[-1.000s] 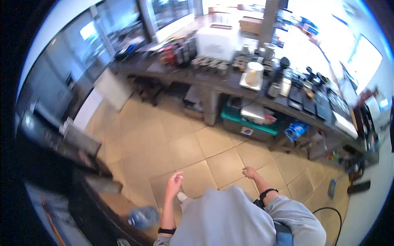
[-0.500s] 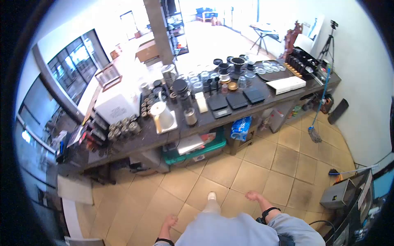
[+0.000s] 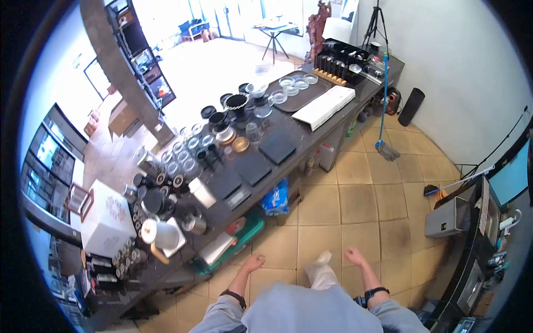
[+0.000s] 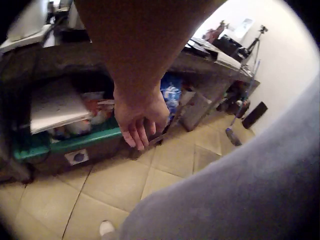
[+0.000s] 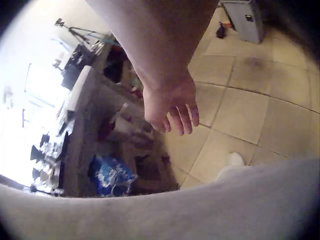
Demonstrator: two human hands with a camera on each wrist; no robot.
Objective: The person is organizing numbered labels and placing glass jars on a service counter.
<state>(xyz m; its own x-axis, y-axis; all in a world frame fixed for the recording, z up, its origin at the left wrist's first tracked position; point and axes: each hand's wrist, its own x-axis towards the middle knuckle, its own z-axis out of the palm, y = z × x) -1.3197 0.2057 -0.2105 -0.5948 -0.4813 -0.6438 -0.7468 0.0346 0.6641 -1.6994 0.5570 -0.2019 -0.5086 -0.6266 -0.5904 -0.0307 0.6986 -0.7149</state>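
Note:
The left hand [image 3: 254, 262] hangs over the tiled floor close to the counter's front, holding nothing. In the left wrist view that hand [image 4: 141, 117] has its fingers loosely bent, in front of the green-rimmed bin [image 4: 95, 138]. Farther right, the right hand [image 3: 354, 256] hangs above the tiles, touching nothing. The right wrist view shows this hand [image 5: 172, 107] with loose, slightly spread fingers and nothing in them. A blue plastic package [image 3: 276, 198] sits beneath the counter, ahead of the hands.
The dark counter [image 3: 302, 130] carries glasses, black scales [image 3: 254, 168], a white kettle [image 3: 160, 235] and a tray [image 3: 300, 99]. A mop [image 3: 387, 150] leans at its far end. A grey bin [image 3: 444, 217] stands at the right, beside a sink counter [image 3: 465, 266].
The view has swung rightward, and the counter now runs diagonally at the left. The sink counter at the right shows more. Both hands remain empty; one foot is farther forward.

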